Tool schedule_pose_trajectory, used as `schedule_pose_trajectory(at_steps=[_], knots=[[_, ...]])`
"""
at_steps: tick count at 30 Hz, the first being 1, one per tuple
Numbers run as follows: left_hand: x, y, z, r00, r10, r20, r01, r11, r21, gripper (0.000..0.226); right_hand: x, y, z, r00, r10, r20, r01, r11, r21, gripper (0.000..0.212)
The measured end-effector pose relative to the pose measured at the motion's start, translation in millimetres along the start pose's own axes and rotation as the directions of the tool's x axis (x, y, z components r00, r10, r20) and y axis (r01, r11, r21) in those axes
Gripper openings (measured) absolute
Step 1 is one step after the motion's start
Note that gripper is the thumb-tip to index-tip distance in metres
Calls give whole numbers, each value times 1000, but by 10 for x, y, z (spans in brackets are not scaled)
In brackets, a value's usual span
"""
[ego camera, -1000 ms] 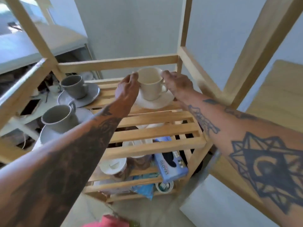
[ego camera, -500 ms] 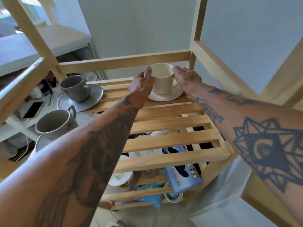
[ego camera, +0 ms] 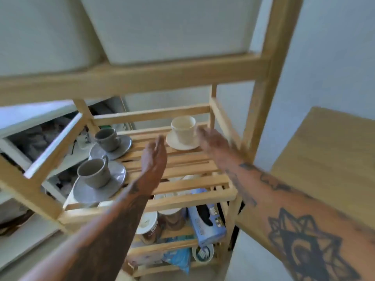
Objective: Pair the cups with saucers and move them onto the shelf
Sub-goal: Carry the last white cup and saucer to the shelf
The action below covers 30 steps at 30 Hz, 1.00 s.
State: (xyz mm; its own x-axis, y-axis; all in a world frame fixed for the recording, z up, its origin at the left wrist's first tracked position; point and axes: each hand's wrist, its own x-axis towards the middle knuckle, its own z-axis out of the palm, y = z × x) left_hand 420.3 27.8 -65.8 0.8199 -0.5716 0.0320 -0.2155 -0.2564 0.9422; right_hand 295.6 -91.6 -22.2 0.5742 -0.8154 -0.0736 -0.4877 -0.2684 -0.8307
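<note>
We get soft, even daylight here, brightest on the pale wall (ego camera: 162, 27) up top. Shadows are faint under the shelf (ego camera: 182, 179) slats. The right hand (ego camera: 213, 142) is smeared with motion blur, and the posts bow from wide-angle distortion.

Bare forearms, no sleeves; dark tattoos both; geometric star w/ crescent on right forearm (ego camera: 304, 240).
</note>
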Motion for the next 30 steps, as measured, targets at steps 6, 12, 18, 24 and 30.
schedule_pose_trajectory(at_steps=[6,12,18,24,30], knots=[[-1265,152,102,990,-122,69,119,992,37,30,-1543,-19,-595,980,22,198,-33,998,51,42],[-2610,982,736,970,-13,244,18,1000,-18,32,-2669,661,-2121,993,122,-1,-120,977,176,31],[-2990,2069,1885,806,174,566,-204,979,-11,17,-3176,1477,-3572,771,514,-377,-373,843,388,21],[-2588,2370,2841,768,77,635,-113,993,17,26,-2940,2031,-4048,682,642,-349,-442,743,503,23],[-2061,2327,3726,722,-42,691,-5,998,65,37,-2131,2305,-4115,670,688,-279,-467,683,561,14]])
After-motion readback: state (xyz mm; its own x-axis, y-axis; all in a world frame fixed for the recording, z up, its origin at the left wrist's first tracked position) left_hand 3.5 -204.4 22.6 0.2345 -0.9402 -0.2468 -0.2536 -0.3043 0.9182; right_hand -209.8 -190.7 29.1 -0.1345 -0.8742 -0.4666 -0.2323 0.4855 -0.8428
